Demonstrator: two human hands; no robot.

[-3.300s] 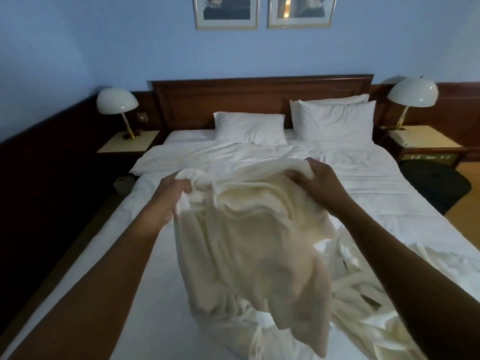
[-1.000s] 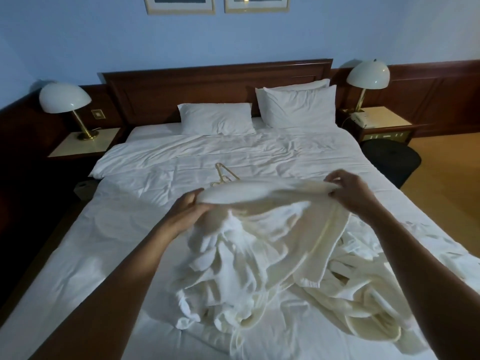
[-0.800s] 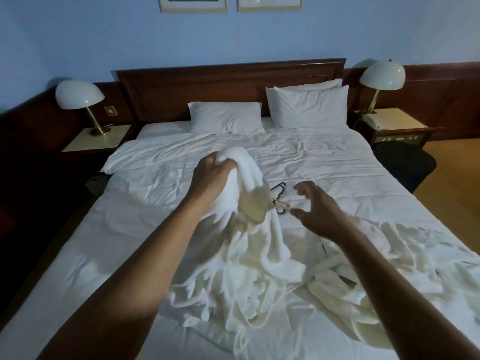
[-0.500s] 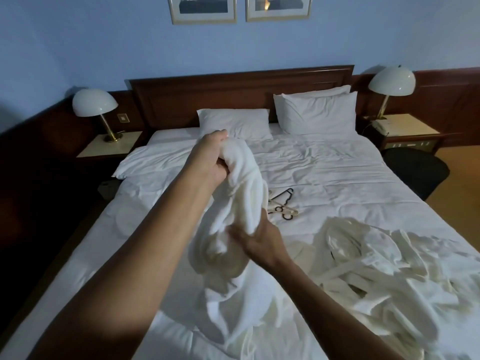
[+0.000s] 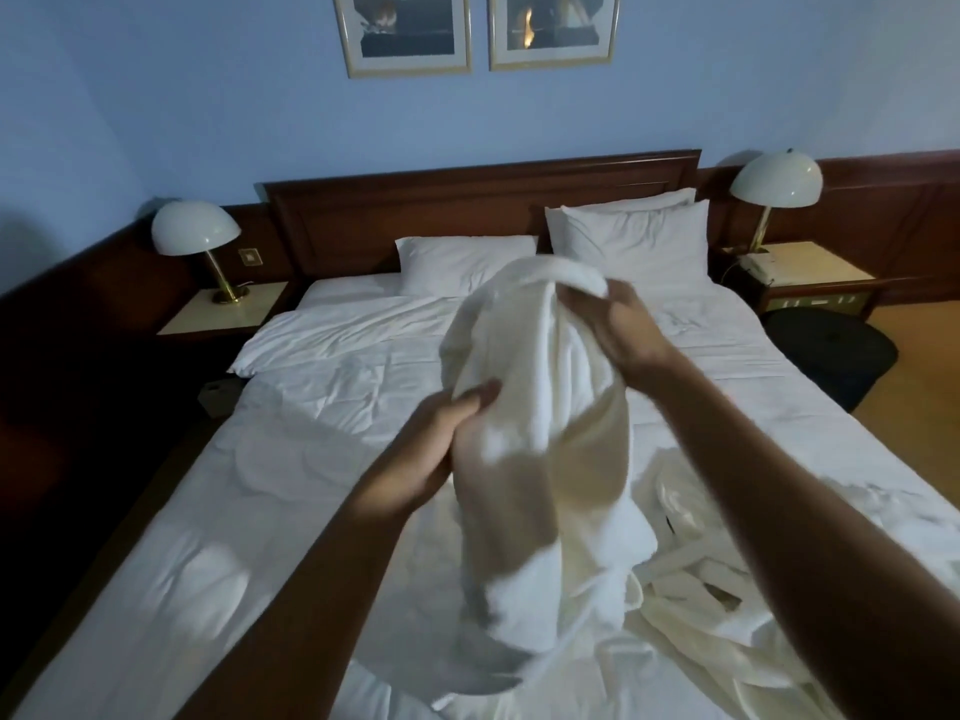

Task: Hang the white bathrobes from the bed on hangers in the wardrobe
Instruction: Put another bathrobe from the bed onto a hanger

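Pinching the top fold of a bathrobe (image 5: 540, 459) with the right hand (image 5: 618, 330), at 1 o'clock of it; gripping its side with the left hand (image 5: 441, 439), at 9 o'clock. Held hanging over the bed (image 5: 311, 459). Crumpled on the sheets at 4 o'clock, a second bathrobe (image 5: 701, 605).

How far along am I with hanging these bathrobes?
Done: nothing looks hung; both robes are at the bed. In hand: left hand and right hand hold one robe up above it. Left: hanging that one, then the second robe lying crumpled on the sheets.
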